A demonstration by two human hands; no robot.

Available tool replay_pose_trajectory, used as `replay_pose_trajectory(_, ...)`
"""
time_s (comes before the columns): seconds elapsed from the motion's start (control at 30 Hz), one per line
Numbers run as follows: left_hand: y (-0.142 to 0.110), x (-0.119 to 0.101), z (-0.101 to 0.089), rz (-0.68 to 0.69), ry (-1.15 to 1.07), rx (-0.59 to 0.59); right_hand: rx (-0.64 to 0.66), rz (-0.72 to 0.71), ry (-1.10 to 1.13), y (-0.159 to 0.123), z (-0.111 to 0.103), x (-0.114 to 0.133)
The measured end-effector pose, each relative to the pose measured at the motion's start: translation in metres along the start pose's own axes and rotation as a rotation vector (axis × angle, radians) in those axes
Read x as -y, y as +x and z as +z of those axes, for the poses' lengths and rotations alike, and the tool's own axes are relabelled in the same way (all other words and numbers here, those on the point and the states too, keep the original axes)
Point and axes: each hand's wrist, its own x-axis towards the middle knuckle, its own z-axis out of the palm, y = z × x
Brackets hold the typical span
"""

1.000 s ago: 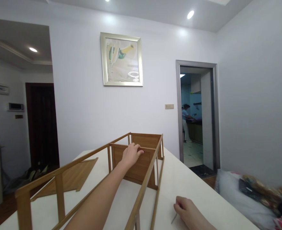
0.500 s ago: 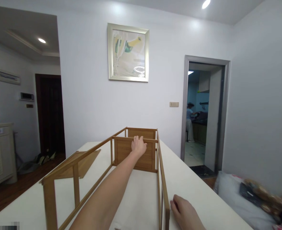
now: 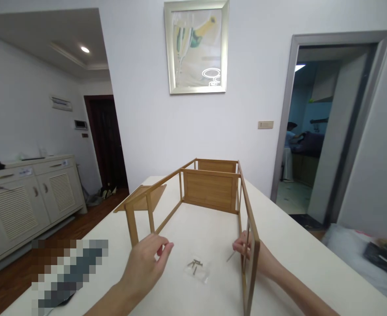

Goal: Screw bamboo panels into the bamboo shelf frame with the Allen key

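Note:
A wooden shelf frame (image 3: pixel 209 188) lies on its side on the white table (image 3: pixel 288 254). My left hand (image 3: pixel 145 263) hovers low over the table inside the frame's near end, fingers loosely apart, holding nothing. A small clear bag of screws (image 3: pixel 197 266) lies just to its right. My right hand (image 3: pixel 248 248) reaches from outside the frame's right rail (image 3: pixel 251 237), partly hidden behind it. Its fingers pinch a thin metal screw (image 3: pixel 230 256) that points down toward the table.
A loose wooden panel (image 3: pixel 145 197) rests on the table left of the frame. A white cabinet (image 3: pixel 25 193) stands along the left wall. Through the doorway (image 3: pixel 307 131) at right a person stands in another room. Cushions and clutter (image 3: pixel 371 254) lie at the right.
My left hand has let go of the frame's middle panel and drawn back near the screws. The view has tilted down and moved closer. My right hand has come up to the right rail.

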Motion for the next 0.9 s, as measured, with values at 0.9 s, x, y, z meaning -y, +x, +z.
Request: replay_pose_trajectory(0.9,-0.037,0.137,0.040,-0.647,-0.401,0.067,0.488,0.168,0.013,0.064,0.056,0.004)
